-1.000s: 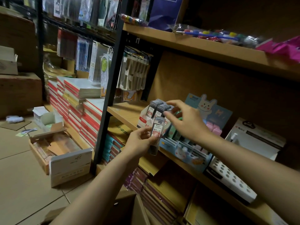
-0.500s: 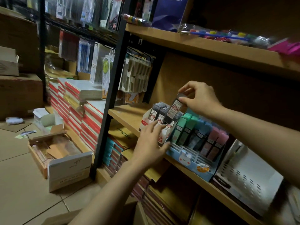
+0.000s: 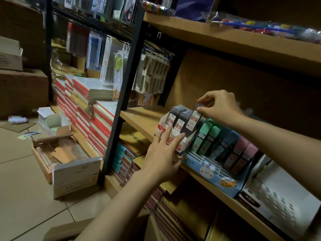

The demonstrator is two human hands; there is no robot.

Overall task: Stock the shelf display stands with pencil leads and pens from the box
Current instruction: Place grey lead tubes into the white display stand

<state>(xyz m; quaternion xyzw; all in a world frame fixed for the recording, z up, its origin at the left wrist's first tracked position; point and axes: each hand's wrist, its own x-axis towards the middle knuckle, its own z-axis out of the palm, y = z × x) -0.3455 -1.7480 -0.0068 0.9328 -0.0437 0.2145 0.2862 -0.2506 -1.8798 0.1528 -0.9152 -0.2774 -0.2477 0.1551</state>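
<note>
Right hand (image 3: 220, 106) fingers, lower than half a second ago, pinch the lead case (image 3: 193, 119) top; left hand (image 3: 162, 153) fingers, spread flat, steady the white stand (image 3: 178, 146) at the shelf (image 3: 139, 119) edge.

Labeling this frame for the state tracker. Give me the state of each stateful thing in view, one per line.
right hand: pinches the top of a dark lead case
dark lead case: upright, partly lowered into the red-and-white stand's right-hand row
left hand: fingers straight, pressing the stand's front
red-and-white stand: on the shelf, three rows of cases
blue bunny stand: stocked with pastel cases
cardboard box: on the floor, open
</note>
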